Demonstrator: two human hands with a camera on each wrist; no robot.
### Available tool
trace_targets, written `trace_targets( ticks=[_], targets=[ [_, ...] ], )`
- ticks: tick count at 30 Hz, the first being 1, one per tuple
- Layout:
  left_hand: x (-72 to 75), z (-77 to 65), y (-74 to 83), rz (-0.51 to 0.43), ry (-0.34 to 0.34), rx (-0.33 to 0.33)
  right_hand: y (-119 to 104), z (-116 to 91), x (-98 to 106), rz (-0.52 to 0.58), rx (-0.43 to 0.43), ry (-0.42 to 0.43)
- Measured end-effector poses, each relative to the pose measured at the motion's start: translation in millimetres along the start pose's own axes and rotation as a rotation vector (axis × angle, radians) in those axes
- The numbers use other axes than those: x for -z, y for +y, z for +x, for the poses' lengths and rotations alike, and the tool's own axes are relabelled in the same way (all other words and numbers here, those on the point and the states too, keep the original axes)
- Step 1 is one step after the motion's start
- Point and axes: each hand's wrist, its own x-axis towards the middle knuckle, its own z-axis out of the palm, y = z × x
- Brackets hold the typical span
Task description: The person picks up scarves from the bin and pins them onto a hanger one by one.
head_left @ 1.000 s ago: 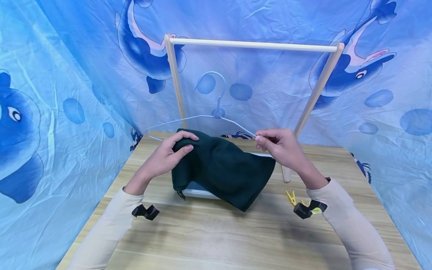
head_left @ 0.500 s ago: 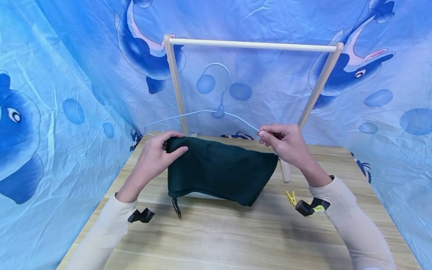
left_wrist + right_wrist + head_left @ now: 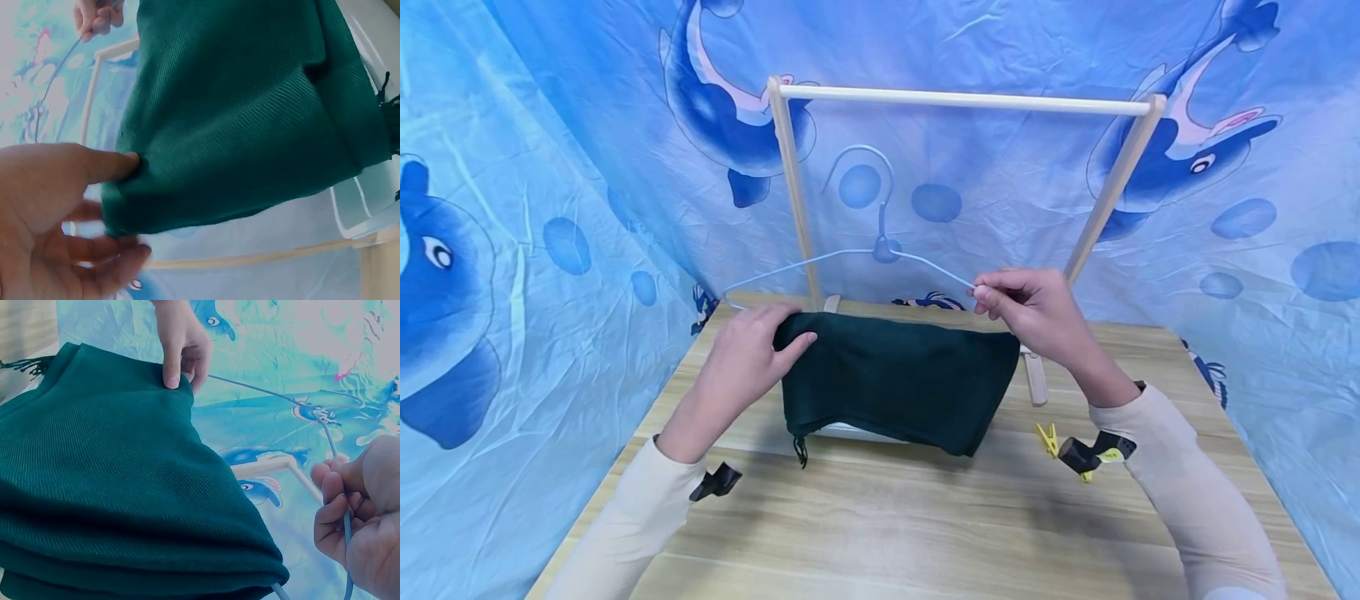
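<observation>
The left hand (image 3: 741,346) pinches the upper left corner of a dark green cloth (image 3: 895,379), thumb on the near face and the other fingers behind, presumably to hold the top fold level and stop that end bunching. The right hand (image 3: 1033,312) has its fingers closed round the sloping arm of a pale blue hanger (image 3: 883,248), near its right end; gripping it there seems to steady the frame with the hook (image 3: 859,148) upright and leave the lower bar free for the cloth. In the right wrist view the bar comes out from under the cloth's right end, so the cloth hangs over it, its tassels (image 3: 801,450) dangling at the lower left.

Relative to the fingers, the cloth's left corner sits between those of the left hand, while its right end lies just below those of the right, apart from them. Whether the left fingers also catch the bar cannot be told. A white tray (image 3: 861,432) shows beneath the lower hem, on the bench (image 3: 865,517), before a rack (image 3: 962,98).
</observation>
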Motion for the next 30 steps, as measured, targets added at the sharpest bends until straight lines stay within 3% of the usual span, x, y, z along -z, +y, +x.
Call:
trace_targets(
  ticks=[3, 7, 9, 12, 15, 19, 25, 30],
  targets=[
    [1.7, -3.6, 3.8, 0.103, 0.042, 0.026, -1.1, 1.2, -0.3, 0.003, -0.006, 0.001],
    [2.9, -7.2, 7.5, 0.231, 0.167, -0.003, -2.1, 2.0, -0.8, 0.003, -0.023, 0.004],
    [2.7, -7.1, 9.4, 0.209, 0.222, -0.056, -2.8, 2.4, -1.2, 0.002, -0.029, 0.006],
    [-1.1, -2.9, 12.7, 0.084, 0.242, -0.163, -3.4, 3.0, -1.8, 0.002, -0.031, 0.007],
    [-10.4, 5.1, 17.8, -0.078, 0.207, -0.293, -3.2, 3.3, -2.9, 0.008, -0.024, 0.003],
    [-25.4, 16.7, 35.5, -0.191, 0.144, -0.441, -3.1, 4.5, -5.3, 0.011, -0.011, 0.002],
    [-47.4, 31.4, 72.2, -0.199, 0.025, -0.56, -3.2, 5.7, -8.1, -0.006, 0.006, 0.0],
    [-64.1, 40.6, 88.7, -0.127, 0.025, -0.635, -4.1, 6.8, -8.7, -0.009, 0.017, 0.006]
  ],
)
